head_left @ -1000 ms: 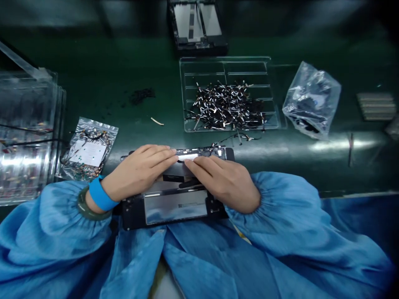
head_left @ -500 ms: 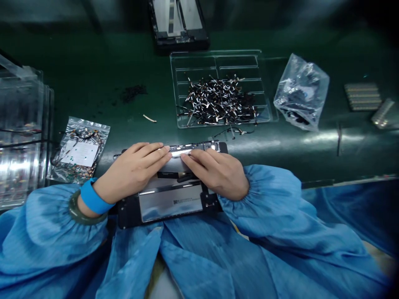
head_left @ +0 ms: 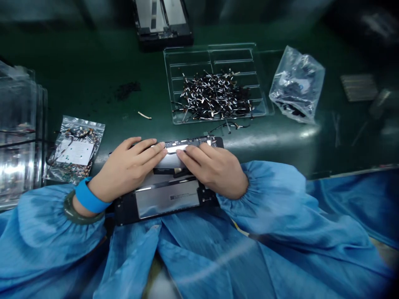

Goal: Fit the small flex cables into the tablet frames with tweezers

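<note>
An opened phone (head_left: 168,202) lies in front of me, with silver metal panels, a black frame and a row of circuitry along its far edge. My left hand (head_left: 132,164) curves over its left part, fingers close together and fingertips pressed by a bright silver strip (head_left: 176,148). From the other side, my right hand (head_left: 218,168) grips the phone with bent fingers, its tips at the strip's right end. The fingertips of both hands almost meet there. What lies under the palms is hidden.
Beyond the phone, a clear tray (head_left: 260,93) holds a heap of small flex cables (head_left: 215,95). Plastic bags of parts lie left (head_left: 75,149) and right (head_left: 297,85). Stacked clear trays (head_left: 18,137) stand far left. Another opened device (head_left: 165,35) sits at the back.
The whole view has shifted slightly, so the bench things appear a little further left and higher. Both hands keep nearly the same hold on the phone.
</note>
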`<act>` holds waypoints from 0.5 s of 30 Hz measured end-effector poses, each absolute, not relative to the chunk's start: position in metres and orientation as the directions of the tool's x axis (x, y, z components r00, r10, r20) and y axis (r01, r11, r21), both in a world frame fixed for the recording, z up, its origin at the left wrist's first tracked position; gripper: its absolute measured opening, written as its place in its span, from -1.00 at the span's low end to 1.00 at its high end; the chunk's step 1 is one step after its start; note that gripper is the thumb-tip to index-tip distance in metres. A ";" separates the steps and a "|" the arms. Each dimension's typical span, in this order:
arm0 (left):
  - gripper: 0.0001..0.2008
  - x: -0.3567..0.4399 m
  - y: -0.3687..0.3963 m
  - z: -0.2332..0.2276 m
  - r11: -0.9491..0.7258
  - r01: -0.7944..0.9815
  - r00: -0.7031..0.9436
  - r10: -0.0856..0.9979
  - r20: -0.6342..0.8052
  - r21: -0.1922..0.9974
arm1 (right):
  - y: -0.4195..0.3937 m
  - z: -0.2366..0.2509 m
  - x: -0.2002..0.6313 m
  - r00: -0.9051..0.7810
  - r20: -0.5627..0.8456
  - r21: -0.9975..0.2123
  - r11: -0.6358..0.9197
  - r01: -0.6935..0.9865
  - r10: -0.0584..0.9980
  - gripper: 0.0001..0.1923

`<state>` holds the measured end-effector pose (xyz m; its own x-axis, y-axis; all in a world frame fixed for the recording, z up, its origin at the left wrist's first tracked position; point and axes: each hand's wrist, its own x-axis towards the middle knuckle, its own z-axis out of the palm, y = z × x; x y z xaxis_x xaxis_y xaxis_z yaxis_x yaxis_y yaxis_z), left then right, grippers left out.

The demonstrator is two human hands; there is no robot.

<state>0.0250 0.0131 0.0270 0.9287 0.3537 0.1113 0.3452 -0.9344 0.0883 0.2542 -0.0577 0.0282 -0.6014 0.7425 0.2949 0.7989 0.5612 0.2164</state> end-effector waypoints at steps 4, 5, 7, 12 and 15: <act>-0.63 0.023 0.016 0.025 -0.930 0.351 0.925 0.362 0.114 0.107 | -0.073 0.028 0.275 -0.583 0.275 0.111 0.577 0.809 0.765 -0.68; -0.65 0.022 0.018 0.024 -0.931 0.343 0.924 0.358 0.134 0.122 | -0.078 0.026 0.281 -0.540 0.292 0.025 0.558 0.829 0.789 -0.67; -0.69 0.022 0.022 0.023 -0.928 0.325 0.915 0.357 0.187 0.181 | -0.088 0.021 0.290 -0.392 0.343 -0.187 0.471 0.862 0.854 -0.67; -0.67 0.030 0.022 0.023 -0.906 0.359 0.899 0.400 0.178 0.222 | -0.092 0.016 0.288 -0.111 0.426 -0.392 0.294 0.872 0.898 -0.76; -0.60 0.038 0.015 0.025 -0.906 0.398 0.904 0.414 0.107 0.147 | -0.082 0.017 0.275 -0.152 0.398 -0.337 0.298 0.893 0.905 -0.76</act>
